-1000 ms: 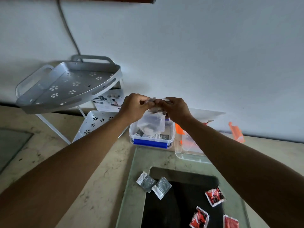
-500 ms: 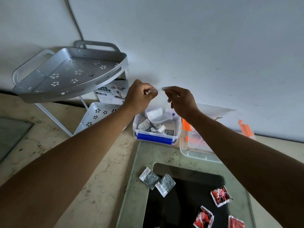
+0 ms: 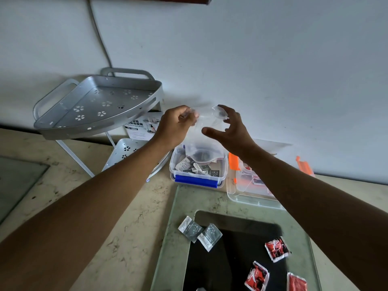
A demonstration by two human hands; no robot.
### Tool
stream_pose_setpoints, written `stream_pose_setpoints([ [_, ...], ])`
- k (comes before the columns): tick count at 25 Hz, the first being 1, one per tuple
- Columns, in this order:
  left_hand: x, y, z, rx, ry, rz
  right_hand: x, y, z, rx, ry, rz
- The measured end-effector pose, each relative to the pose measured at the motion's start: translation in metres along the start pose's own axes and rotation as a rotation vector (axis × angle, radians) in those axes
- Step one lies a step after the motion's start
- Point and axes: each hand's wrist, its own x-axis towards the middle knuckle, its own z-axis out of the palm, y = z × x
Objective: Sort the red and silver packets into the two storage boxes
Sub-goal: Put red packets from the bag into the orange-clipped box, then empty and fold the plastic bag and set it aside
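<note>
A clear plastic zip bag [image 3: 206,145] hangs mouth down over the blue-latched storage box [image 3: 226,164], which holds several silver packets [image 3: 189,165]. My left hand [image 3: 176,124] pinches the bag's upper left corner. My right hand [image 3: 233,131] is beside the bag's upper right corner with fingers spread. The orange-latched clear box [image 3: 252,196] to the right has red packets [image 3: 257,181] inside. Two silver packets [image 3: 190,228] [image 3: 210,237] and three red packets [image 3: 277,248] [image 3: 257,277] [image 3: 297,283] lie on the glass slab below.
A grey metal corner rack [image 3: 94,108] stands at the left against the wall, with a printed leaflet [image 3: 142,127] behind it. A clear lid with an orange latch [image 3: 304,166] leans behind the right box. The glass slab [image 3: 174,238] has a black centre.
Both hands have risen and moved apart, lifting the bag. Silver packets fell from it into the blue-latched box. My right hand has spread its fingers off the bag's corner.
</note>
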Motion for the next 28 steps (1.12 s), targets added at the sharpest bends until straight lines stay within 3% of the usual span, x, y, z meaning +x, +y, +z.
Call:
stream_pose_setpoints([
  [4, -0.01, 0.025, -0.008, -0.215, 0.035, -0.076, -0.021, -0.013, -0.011, 0.047, -0.16, 0.075],
  [7, -0.03, 0.042, -0.011, -0.374, 0.069, -0.178, -0.039, -0.021, -0.012, 0.109, -0.097, 0.097],
  [10, -0.061, 0.045, -0.015, -0.503, -0.021, -0.335, -0.072, -0.033, -0.017, 0.291, -0.031, 0.173],
  [14, -0.116, 0.038, -0.018, -0.532, -0.206, -0.442, -0.129, -0.039, -0.023, 0.461, 0.0, 0.247],
  [22, -0.252, 0.048, 0.006, -0.515, -0.213, -0.489, -0.275, -0.035, -0.029, 0.54, -0.003, 0.272],
  [28, -0.352, 0.073, 0.029, -0.497, -0.266, -0.615, -0.39, -0.029, -0.045, 0.44, 0.083, 0.344],
])
